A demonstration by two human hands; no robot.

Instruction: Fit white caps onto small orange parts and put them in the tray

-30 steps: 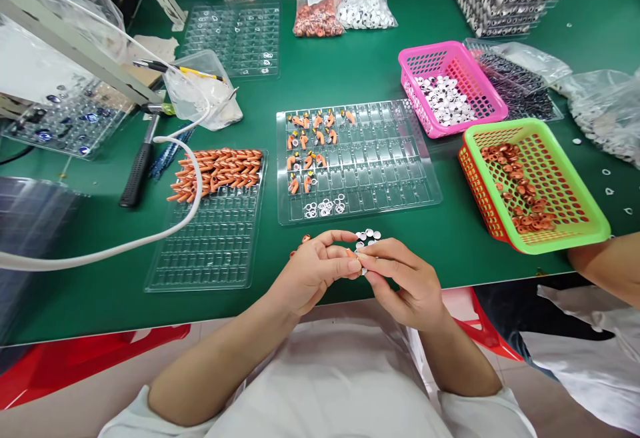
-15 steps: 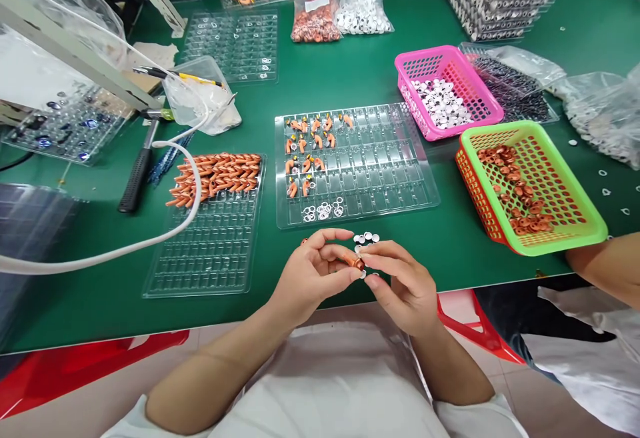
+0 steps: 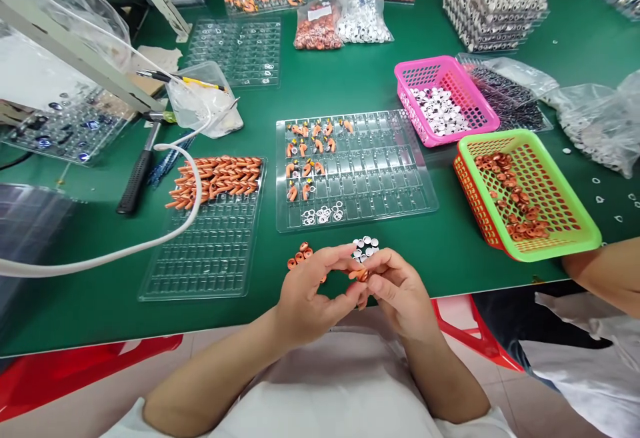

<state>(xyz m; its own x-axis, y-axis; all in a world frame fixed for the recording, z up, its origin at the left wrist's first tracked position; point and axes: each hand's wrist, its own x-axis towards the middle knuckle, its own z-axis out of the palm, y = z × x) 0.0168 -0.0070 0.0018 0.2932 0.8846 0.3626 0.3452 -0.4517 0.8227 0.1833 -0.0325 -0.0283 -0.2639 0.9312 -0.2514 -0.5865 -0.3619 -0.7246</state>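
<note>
In front of my body, my left hand (image 3: 310, 298) and my right hand (image 3: 403, 291) meet around a small glossy copper-orange plastic piece (image 3: 359, 275). The right thumb and fingers pinch one end of it. Curled left fingers and thumb hold its other side, hiding part of it. Just beyond the fingertips lie several white round caps (image 3: 367, 243). Beside the left hand sit several copper-orange round caps (image 3: 300, 255), some covered by the hand. Past both hands is a clear compartment tray (image 3: 370, 171) holding curved orange pieces and white rings (image 3: 324, 214).
To the left stands another clear tray (image 3: 200, 258) with rows of copper-orange pieces (image 3: 215, 181), beside a hammer (image 3: 137, 178) and a white hose (image 3: 197, 185). On the right are a pink basket (image 3: 430, 65) and a green basket (image 3: 565, 251); another person's arm (image 3: 600, 275) rests near the latter.
The held piece has turned in my fingers and shows shorter and flatter. My hands have shifted slightly, uncovering copper-orange caps beside the left one. The view has tilted a little.
</note>
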